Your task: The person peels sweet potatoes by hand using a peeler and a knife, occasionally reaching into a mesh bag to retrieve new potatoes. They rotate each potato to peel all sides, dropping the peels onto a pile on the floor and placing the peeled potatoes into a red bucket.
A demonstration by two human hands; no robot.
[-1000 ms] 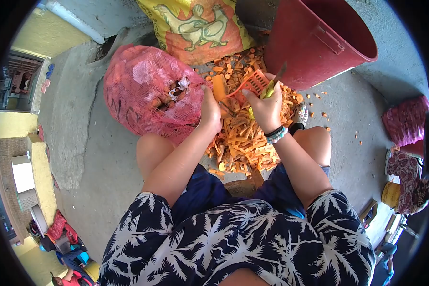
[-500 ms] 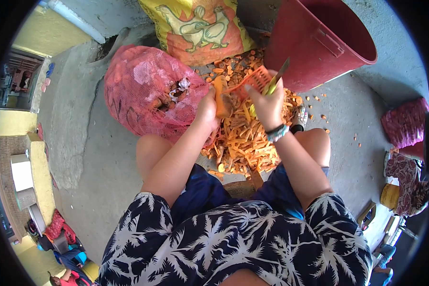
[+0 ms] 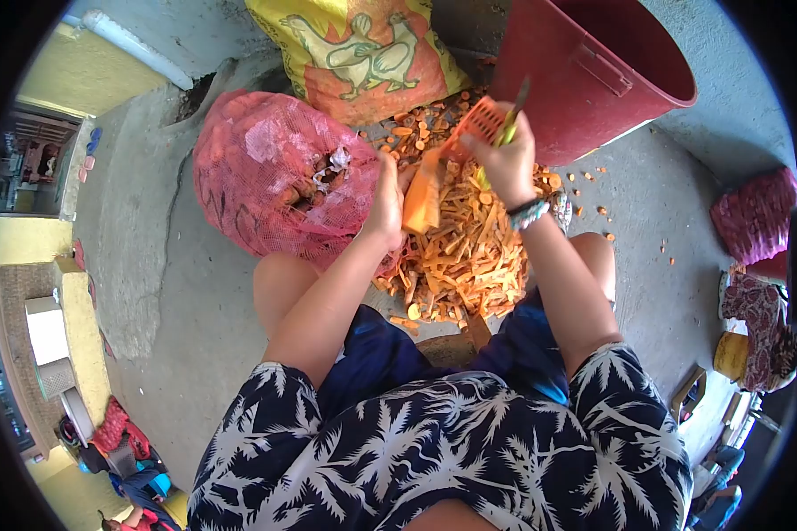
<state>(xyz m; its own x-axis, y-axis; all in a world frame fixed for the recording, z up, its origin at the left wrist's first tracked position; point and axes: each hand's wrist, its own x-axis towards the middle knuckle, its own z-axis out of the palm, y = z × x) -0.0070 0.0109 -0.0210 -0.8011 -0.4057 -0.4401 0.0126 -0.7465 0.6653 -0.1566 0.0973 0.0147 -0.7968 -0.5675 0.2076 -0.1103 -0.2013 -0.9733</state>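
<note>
My left hand (image 3: 387,202) is closed around a thick carrot (image 3: 422,199), its bright orange, bared side facing up. In my right hand (image 3: 510,166) is an orange plastic peeler-like tool (image 3: 480,122) with a slotted face, its near end right at the top of the carrot. The same hand also grips a knife (image 3: 522,96) with a yellow-green handle, blade pointing up and away. Below both hands lies a heap of carrot peelings (image 3: 465,261) on the floor, with cut carrot ends scattered behind it.
A pink mesh sack (image 3: 261,177) of carrots sits left of my hands. Behind stands a yellow and orange sack (image 3: 363,57) printed with birds. A tall red bin (image 3: 558,97) leans at the back right. Pink netted bundles (image 3: 757,217) lie far right; people appear at the lower edges.
My right hand has moved slightly up and right with the tool and knife. The carrot has turned in my left hand, from a partly brown side to a more orange one.
</note>
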